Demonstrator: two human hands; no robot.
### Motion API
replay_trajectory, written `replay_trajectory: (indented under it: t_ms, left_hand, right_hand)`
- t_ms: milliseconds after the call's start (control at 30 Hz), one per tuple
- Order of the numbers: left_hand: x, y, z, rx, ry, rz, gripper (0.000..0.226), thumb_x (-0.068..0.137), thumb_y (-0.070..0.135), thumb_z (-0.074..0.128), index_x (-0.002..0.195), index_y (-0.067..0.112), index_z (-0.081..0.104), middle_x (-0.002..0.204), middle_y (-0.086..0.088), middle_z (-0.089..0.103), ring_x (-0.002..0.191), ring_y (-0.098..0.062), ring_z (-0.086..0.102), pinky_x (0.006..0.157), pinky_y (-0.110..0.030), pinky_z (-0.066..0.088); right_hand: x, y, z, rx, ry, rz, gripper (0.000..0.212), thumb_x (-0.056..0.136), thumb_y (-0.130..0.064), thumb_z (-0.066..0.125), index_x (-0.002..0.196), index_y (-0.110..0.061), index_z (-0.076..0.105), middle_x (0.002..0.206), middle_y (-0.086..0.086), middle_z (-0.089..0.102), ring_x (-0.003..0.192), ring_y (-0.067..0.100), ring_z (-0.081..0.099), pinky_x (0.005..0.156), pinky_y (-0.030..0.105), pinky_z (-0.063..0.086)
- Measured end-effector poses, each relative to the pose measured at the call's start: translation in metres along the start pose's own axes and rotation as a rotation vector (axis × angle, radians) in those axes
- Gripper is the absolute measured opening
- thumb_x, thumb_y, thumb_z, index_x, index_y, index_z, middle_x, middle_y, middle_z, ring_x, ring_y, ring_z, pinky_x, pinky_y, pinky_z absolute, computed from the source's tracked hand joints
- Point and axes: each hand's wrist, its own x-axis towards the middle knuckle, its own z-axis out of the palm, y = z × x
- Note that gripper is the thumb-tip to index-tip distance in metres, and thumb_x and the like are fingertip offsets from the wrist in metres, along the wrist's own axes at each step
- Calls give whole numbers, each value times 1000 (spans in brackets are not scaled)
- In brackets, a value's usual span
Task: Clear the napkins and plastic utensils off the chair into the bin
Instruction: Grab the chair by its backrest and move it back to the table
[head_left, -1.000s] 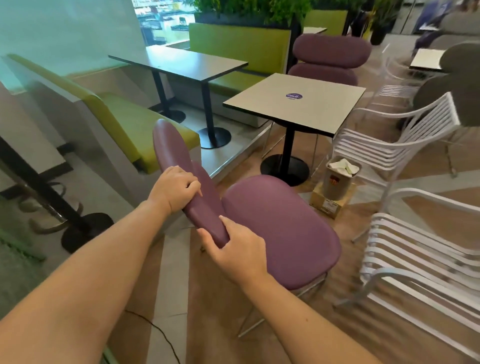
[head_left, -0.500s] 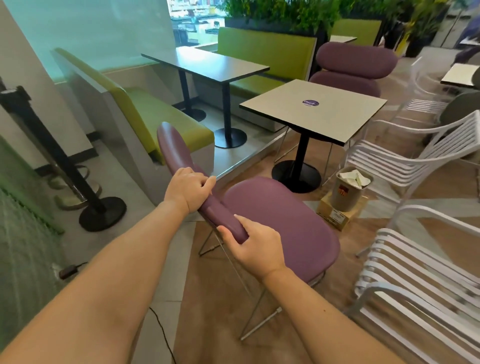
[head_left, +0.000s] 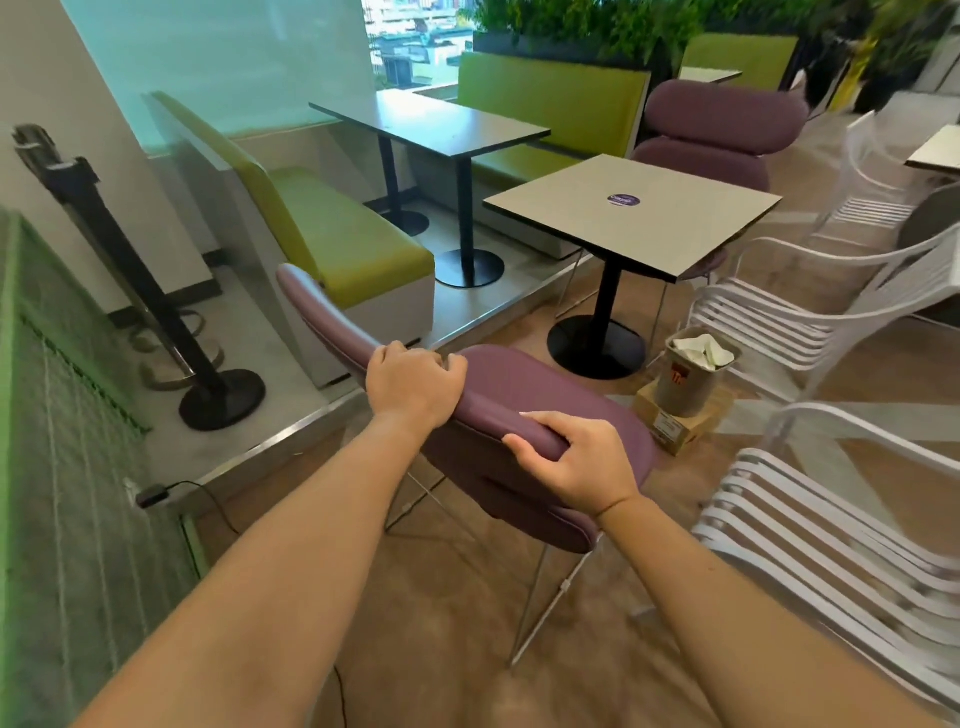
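While both hands grip the purple chair's backrest, the left hand curls its fingers over the top edge and the right hand clamps the padded rim nearer the camera. The bin, holding white napkins, stands on a cardboard box far right, beside the square table.

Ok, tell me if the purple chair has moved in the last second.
Yes. The purple chair has come back toward the person, opening a gap from the black table base.
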Motion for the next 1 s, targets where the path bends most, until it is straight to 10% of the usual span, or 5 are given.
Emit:
replay_trajectory:
  t_ms: [233,500,1000]
  left_hand:
    - [-38,34,-7,-59,9,-21,60,94,47,24,83,18,75,94,-2,71,100,-24,53,98,-41,34]
    - [-31,-31,2,-353,24,391,47,92,64,30,94,37,69,94,16,65,96,-12,53,90,-35,31]
    - [11,-71,21,-294,148,198,62,86,66,28,74,21,68,80,-1,66,92,-27,56,98,-42,30]
  right_hand:
    - [-21,26,-34,-80,42,5,47,80,-65,55,97,-26,76,86,-13,74,76,6,67,70,13,47]
    - [-25,-11,-33,-299,-4,170,47,87,-72,40,88,-33,65,79,-14,65,69,3,52,54,9,26]
    - [33,-74,22,-592,-98,146,79,86,-81,23,80,-15,66,78,2,64,61,17,47,51,28,27]
